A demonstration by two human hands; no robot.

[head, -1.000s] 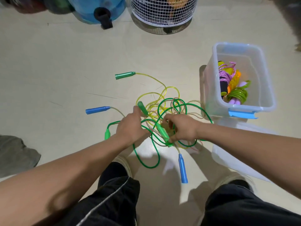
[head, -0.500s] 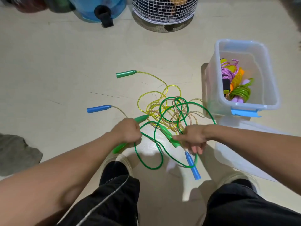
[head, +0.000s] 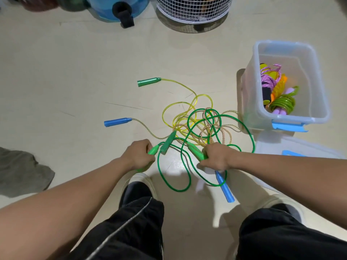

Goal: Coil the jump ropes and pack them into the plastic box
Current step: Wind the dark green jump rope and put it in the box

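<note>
Three jump ropes lie tangled on the floor: a green rope (head: 249,136), a yellow rope (head: 187,102) with dark green handles (head: 148,82), and a speckled beige rope (head: 227,135) with blue handles (head: 117,121). My left hand (head: 139,154) grips one light green handle (head: 153,149) of the green rope. My right hand (head: 216,156) grips the other light green handle (head: 198,152). A dark green handle (head: 168,142) lies between my hands. The second blue handle (head: 225,187) lies below my right hand. The clear plastic box (head: 319,117) at right holds several coiled ropes (head: 281,104).
The box lid (head: 300,152) with blue clips lies on the floor under my right forearm. A white wire basket (head: 193,14) and a blue container (head: 116,8) stand at the back. A grey cloth (head: 20,171) lies at left. My knees and shoes are below.
Both hands have drawn back toward me and apart, each gripping a light green handle. The green rope's loops have stretched out, and the blue handle has slid nearer to my right foot.
</note>
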